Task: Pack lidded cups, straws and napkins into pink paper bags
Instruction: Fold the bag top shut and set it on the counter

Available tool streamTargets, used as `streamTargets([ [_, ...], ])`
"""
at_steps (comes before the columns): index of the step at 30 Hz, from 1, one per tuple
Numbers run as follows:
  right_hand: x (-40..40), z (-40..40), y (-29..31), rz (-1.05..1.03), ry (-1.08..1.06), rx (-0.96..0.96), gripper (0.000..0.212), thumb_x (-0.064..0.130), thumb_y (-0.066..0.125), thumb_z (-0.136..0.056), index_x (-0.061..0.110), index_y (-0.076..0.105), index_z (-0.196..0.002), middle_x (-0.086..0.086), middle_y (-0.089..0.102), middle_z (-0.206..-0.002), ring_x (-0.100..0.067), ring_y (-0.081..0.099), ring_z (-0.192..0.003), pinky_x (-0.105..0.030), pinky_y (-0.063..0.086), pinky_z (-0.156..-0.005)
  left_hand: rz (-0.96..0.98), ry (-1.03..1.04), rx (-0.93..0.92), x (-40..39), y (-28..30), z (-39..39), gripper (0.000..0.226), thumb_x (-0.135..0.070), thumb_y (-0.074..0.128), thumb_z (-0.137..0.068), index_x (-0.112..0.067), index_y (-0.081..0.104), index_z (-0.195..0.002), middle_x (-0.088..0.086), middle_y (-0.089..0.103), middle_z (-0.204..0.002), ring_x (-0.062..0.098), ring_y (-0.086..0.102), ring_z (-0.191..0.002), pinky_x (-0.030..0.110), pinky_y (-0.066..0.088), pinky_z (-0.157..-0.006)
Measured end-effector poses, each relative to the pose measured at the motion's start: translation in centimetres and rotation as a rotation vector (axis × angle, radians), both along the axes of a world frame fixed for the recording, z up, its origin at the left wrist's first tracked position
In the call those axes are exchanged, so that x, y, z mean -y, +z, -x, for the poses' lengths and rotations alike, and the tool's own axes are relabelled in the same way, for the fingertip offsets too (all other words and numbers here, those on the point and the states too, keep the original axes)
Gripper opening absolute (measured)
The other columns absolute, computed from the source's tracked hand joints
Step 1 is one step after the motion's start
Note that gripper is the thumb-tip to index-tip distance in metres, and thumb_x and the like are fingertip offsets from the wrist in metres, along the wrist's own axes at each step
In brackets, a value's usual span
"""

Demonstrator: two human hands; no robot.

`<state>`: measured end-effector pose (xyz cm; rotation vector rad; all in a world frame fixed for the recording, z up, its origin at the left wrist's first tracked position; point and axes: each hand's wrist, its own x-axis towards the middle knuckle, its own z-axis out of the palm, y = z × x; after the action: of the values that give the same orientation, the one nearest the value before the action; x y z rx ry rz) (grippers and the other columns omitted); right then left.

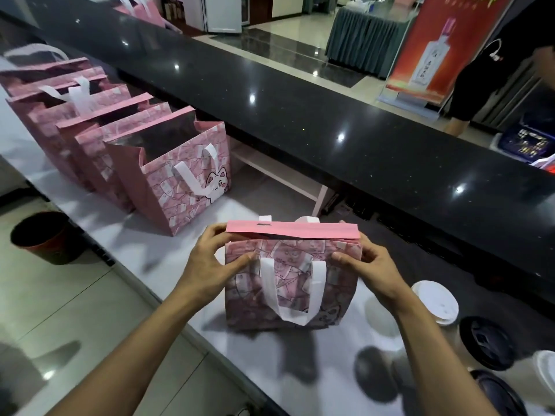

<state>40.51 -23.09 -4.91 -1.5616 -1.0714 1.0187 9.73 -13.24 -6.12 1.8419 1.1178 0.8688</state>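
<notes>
A pink paper bag (288,283) with white handles stands on the white counter in front of me, its top nearly closed. My left hand (214,259) pinches the bag's top left corner, thumb on the near panel. My right hand (368,265) pinches the top right corner the same way. A row of several open pink bags (168,175) stands to the left along the counter. At the right edge sit a cup with a white lid (435,301) and cups with black lids (488,342). No straws or napkins show.
A raised black stone ledge (300,115) runs behind the white counter (168,250). A dark round bin (42,235) stands on the tiled floor at left. A person in black (504,70) stands beyond the ledge at far right, near a red banner.
</notes>
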Motion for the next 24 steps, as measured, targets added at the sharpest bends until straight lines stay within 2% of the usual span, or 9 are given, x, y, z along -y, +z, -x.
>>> streamTargets([
  [3, -0.7, 0.0, -0.9, -0.052, -0.1, 0.052, 0.031, 0.019, 0.083, -0.079, 0.02, 0.078, -0.11, 0.003, 0.069, -0.12, -0.022, 0.068, -0.109, -0.046, 0.058, -0.093, -0.009, 0.048, 0.094, 0.0, 0.1, -0.6, 0.032, -0.023, 0.084, -0.079, -0.026, 0.073, -0.108, -0.007, 0.067, -0.112, 0.01, 0.065, -0.106, 0.037, 0.052, -0.097],
  [5, -0.8, 0.3, -1.3, -0.084, -0.173, 0.049, 0.029, 0.009, 0.082, -0.079, 0.015, 0.078, -0.107, -0.002, 0.075, -0.105, -0.022, 0.072, -0.097, -0.034, 0.061, -0.082, 0.006, 0.084, 0.157, 0.1, 0.1, -1.0, 0.027, -0.023, 0.085, -0.075, -0.021, 0.072, -0.099, -0.003, 0.073, -0.099, 0.01, 0.068, -0.098, 0.035, 0.054, -0.094],
  [7, -0.6, 1.0, -1.2, -0.109, -0.217, 0.007, 0.027, 0.011, 0.084, -0.076, 0.015, 0.078, -0.102, -0.002, 0.078, -0.094, -0.018, 0.072, -0.086, -0.027, 0.059, -0.071, 0.006, 0.129, 0.18, 0.0, 0.0, -1.3, 0.029, -0.023, 0.088, -0.072, -0.016, 0.064, -0.087, 0.002, 0.072, -0.089, 0.017, 0.07, -0.092, 0.036, 0.056, -0.088],
  [10, -0.3, 1.5, -1.1, -0.15, -0.258, 0.012, 0.037, 0.027, 0.085, -0.067, 0.01, 0.071, -0.097, -0.003, 0.076, -0.088, -0.017, 0.072, -0.081, -0.028, 0.06, -0.068, -0.009, 0.166, 0.205, -0.3, -0.1, -1.4, 0.043, -0.012, 0.088, -0.072, -0.018, 0.049, -0.088, 0.001, 0.071, -0.093, 0.019, 0.069, -0.091, 0.04, 0.057, -0.085],
  [12, -0.3, 1.6, -1.1, -0.18, -0.292, 0.069, 0.043, 0.022, 0.089, -0.068, 0.009, 0.06, -0.096, -0.004, 0.072, -0.086, -0.017, 0.069, -0.079, -0.032, 0.06, -0.07, -0.031, 0.119, 0.217, -0.4, 0.4, -1.5, 0.047, -0.004, 0.085, -0.075, -0.019, 0.047, -0.099, -0.004, 0.072, -0.104, 0.015, 0.07, -0.095, 0.039, 0.058, -0.084],
  [15, -0.3, 1.7, -1.1, -0.194, -0.338, 0.192, 0.051, 0.008, 0.086, -0.073, 0.02, 0.046, -0.103, 0.002, 0.063, -0.097, -0.01, 0.065, -0.087, -0.033, 0.058, -0.079, -0.163, 0.027, 0.119, -0.7, 0.9, -1.3, 0.053, -0.001, 0.082, -0.078, -0.024, 0.05, -0.113, -0.01, 0.069, -0.106, 0.013, 0.069, -0.097, 0.031, 0.056, -0.083],
  [19, 0.2, 1.9, -0.1, -0.249, -0.272, 0.393, 0.064, 0.003, 0.08, -0.076, 0.036, 0.047, -0.119, 0.007, 0.056, -0.112, -0.006, 0.06, -0.1, -0.019, 0.051, -0.079, -0.338, -0.052, -0.03, -1.1, 0.7, -1.2, 0.037, 0.006, 0.074, -0.081, -0.022, 0.063, -0.102, -0.009, 0.065, -0.099, 0.016, 0.063, -0.091, 0.04, 0.055, -0.08],
  [21, 0.5, 1.7, 0.1, -0.308, -0.196, 0.544, 0.054, -0.001, 0.077, -0.077, 0.034, 0.056, -0.112, 0.011, 0.054, -0.115, -0.005, 0.057, -0.104, -0.021, 0.049, -0.084, -0.384, -0.086, -0.057, -1.2, 0.4, -1.2, 0.032, 0.009, 0.071, -0.081, -0.019, 0.064, -0.095, -0.007, 0.064, -0.097, 0.019, 0.061, -0.09, 0.043, 0.054, -0.077],
  [24, 0.9, 0.7, -0.3, -0.366, -0.1, 0.823, 0.033, -0.001, 0.079, -0.076, 0.022, 0.065, -0.094, 0.012, 0.063, -0.103, -0.009, 0.059, -0.096, -0.031, 0.046, -0.086, -0.403, -0.098, -0.096, -1.4, 0.2, -1.0, 0.03, 0.008, 0.07, -0.083, -0.02, 0.063, -0.09, -0.007, 0.063, -0.096, 0.019, 0.061, -0.089, 0.044, 0.054, -0.075],
])
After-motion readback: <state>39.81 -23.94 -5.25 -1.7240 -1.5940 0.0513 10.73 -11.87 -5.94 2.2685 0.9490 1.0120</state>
